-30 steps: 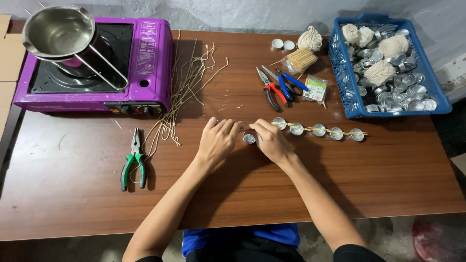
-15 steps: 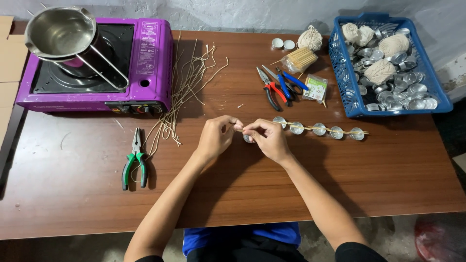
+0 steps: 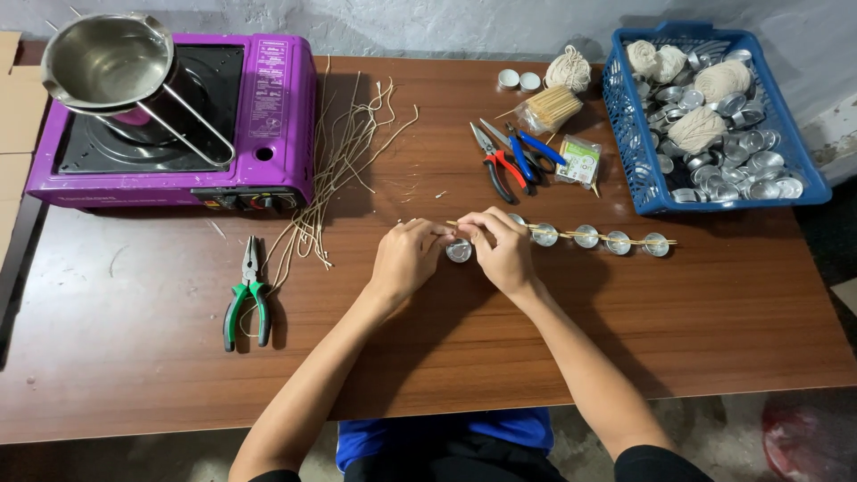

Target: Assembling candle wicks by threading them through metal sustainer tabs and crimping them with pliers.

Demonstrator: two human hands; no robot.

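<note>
My left hand (image 3: 406,259) and my right hand (image 3: 503,248) meet at the middle of the brown table (image 3: 134,357). Their fingertips pinch the near end of a pair of thin wooden sticks (image 3: 607,237) over a small round metal cup (image 3: 459,251). The sticks lie across a row of several more metal cups (image 3: 586,236) running to the right of my right hand. What sits between the fingertips is too small to make out.
A purple portable stove (image 3: 268,116) with a steel pot (image 3: 103,62) stands at the back left, loose wick strands (image 3: 344,161) beside it. Green-handled pliers (image 3: 249,295) lie front left. Red and blue hand tools (image 3: 513,161), a stick bundle (image 3: 553,107) and a blue basket (image 3: 643,196) of cups and twine balls sit at the right.
Both hands have lifted slightly and drawn together, fingertips now pinching at the stick ends over the leftmost cup. The other cups and tools have not moved.
</note>
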